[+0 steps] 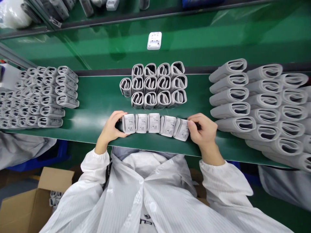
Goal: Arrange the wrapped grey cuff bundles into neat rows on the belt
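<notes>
- Five grey rolls line the green table, just below centre.
- Left hand grasps the row's nine-o'clock end; right hand pinches its three-o'clock end.
- Stacked rolls stand at twelve, three and nine.
- White gadget, twelve o'clock, below the shelf.
- Cardboard box, eight o'clock.

Your desk is bright, and the light seems to come from above. It makes a pale, shiny patch on the left part. The green wall behind shines too, with dark, smudgy reflections. Under the desk it is dim. The row of small rolls in front of you looks clear. Near the sides, things look stretched and leaning, like the big rolls on your right.
</notes>
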### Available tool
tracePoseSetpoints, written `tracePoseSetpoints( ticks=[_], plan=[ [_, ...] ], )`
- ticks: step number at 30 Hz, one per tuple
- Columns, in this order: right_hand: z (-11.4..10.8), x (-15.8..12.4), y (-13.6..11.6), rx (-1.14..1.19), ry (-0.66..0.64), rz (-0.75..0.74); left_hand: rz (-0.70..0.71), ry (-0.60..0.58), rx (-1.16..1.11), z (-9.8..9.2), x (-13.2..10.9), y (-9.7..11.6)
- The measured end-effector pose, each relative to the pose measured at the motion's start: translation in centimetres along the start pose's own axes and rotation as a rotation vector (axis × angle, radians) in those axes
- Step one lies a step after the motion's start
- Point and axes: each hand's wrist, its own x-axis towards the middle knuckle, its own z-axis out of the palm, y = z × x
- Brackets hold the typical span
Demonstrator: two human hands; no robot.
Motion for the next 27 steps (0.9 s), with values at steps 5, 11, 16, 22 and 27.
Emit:
tracePoseSetpoints(
  ticks=[5,11,16,22,27],
  plan=[
    [0.04,0.09,-0.09,-0.004,0.015,-0.006,-0.011,0.013,0.024,0.01,-0.19,-0.41],
    [0.08,0.12,-0.13,0.001,0.022,-0.009,0.028,0.042,0.013,-0.03,-0.28,-0.87],
    [0.16,0.09,-0.06,0.009,0.034,-0.006,0.032,0.056,0.018,-0.12,-0.27,-0.92],
    [-0.03,-0.3,0.14,-0.017,0.015,0.027,0.026,0.047,0.022,-0.1,-0.19,-0.63],
    [-0.04,-0.46,0.27,-0.027,0.014,0.045,0.023,0.051,0.032,-0.07,-0.1,-0.5]
  ],
)
